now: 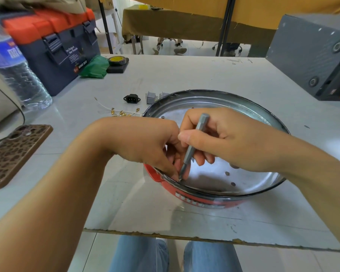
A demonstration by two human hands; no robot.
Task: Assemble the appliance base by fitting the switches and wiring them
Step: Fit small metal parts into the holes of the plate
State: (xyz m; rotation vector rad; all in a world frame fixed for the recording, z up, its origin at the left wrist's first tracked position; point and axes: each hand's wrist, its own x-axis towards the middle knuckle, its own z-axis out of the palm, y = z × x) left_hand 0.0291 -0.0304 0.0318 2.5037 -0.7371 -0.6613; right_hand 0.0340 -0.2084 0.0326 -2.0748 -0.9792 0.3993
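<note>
The round appliance base [243,107], shiny metal inside with a red outer wall, lies open side up on the table. My right hand [220,138] grips a grey screwdriver bit [192,146], tip down at the base's near left rim. My left hand [145,142] reaches over the rim, fingertips pinching something small at the bit's tip; what it is stays hidden. Behind the base lie a black power socket [132,98], two grey switches [151,97] and white wires with brass terminals [122,112].
A phone in a spotted brown case [16,154] lies at the left, a water bottle [14,63] and a red-lidded toolbox [55,44] behind it. Tape roll [117,60] and green bag [94,67] sit further back. A grey box [312,54] stands far right.
</note>
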